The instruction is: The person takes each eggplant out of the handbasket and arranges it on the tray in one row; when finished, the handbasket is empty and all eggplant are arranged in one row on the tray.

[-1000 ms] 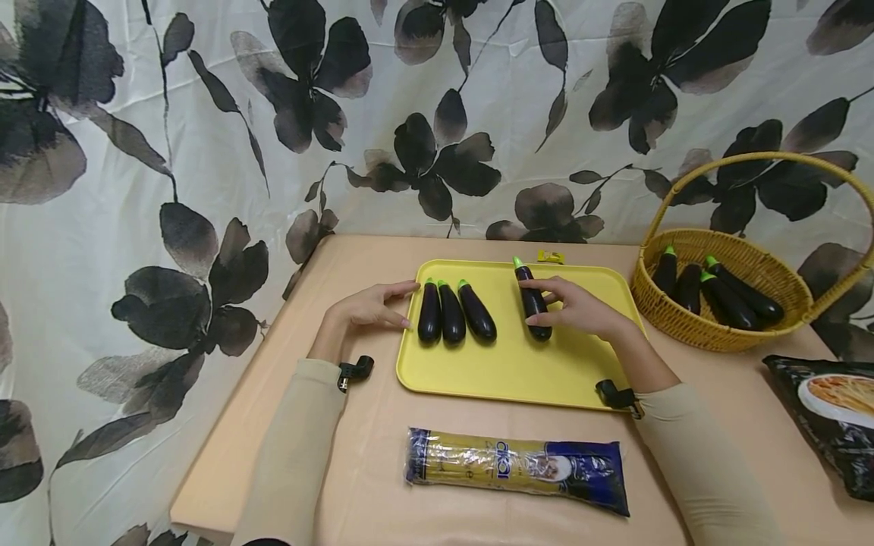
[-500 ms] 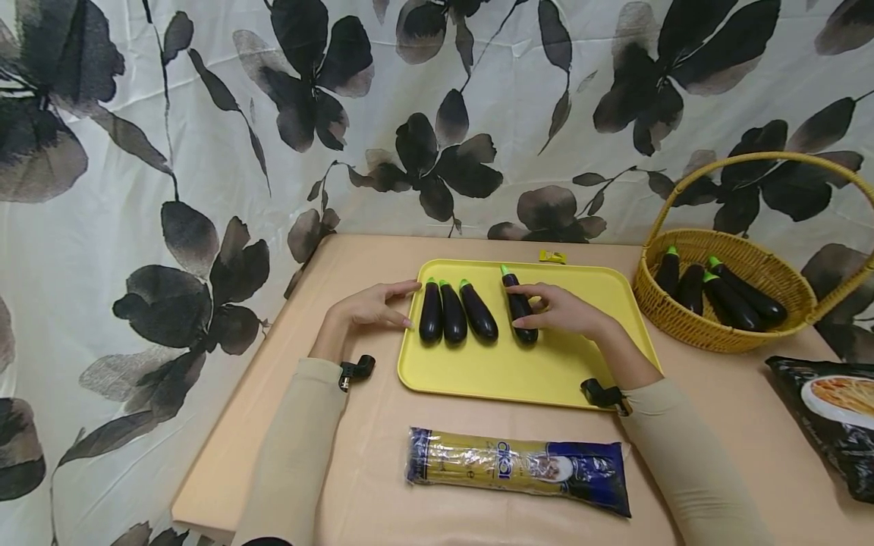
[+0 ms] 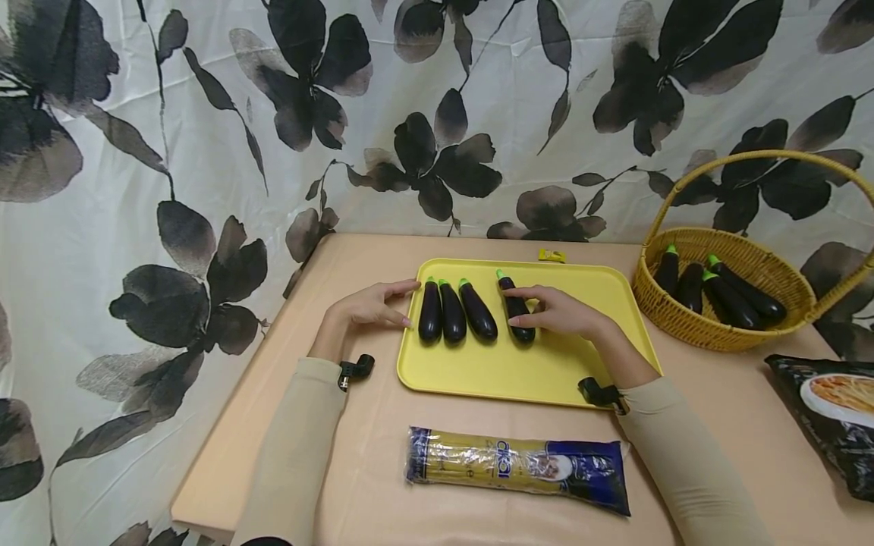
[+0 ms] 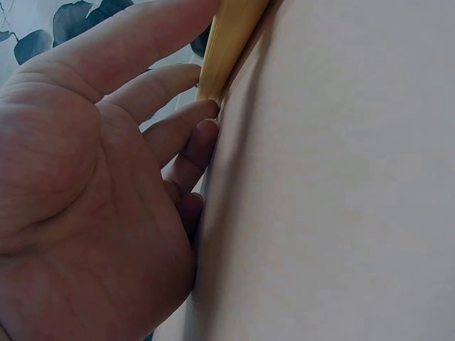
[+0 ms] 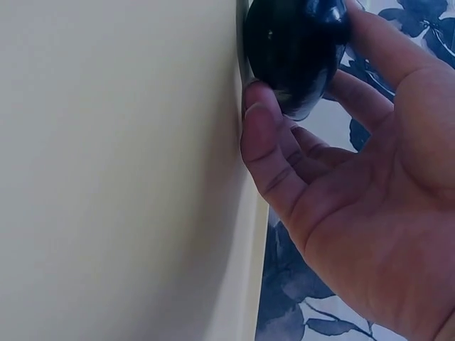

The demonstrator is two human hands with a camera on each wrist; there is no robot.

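Note:
A yellow tray point(image 3: 478, 371) bears several dark purple eggplants with green stems. Side by side on its left half lie one eggplant point(image 3: 430, 315), a second eggplant point(image 3: 452, 315) and a slightly slanted third eggplant point(image 3: 480, 315). Just right of them, my right hand point(image 3: 563, 312) holds another eggplant point(image 3: 517, 306) between thumb and fingers, stem pointing away. The right wrist view shows this glossy eggplant point(image 5: 295, 50) close against the tray surface. My left hand point(image 3: 362, 309) is at the tray's left edge, thumb and loosely bent fingers right at the rim point(image 4: 231, 42).
A wicker basket point(image 3: 717, 337) with a tall handle holds several eggplants at the right. In front of the tray lies a spaghetti packet point(image 3: 515, 466). A black food bag point(image 3: 826, 417) is at the right edge, a small yellow packet point(image 3: 551, 256) behind the tray.
My right hand has moved left with its eggplant, bringing it nearer the row of three, and then slightly toward me. The left hand has stayed at the tray's edge.

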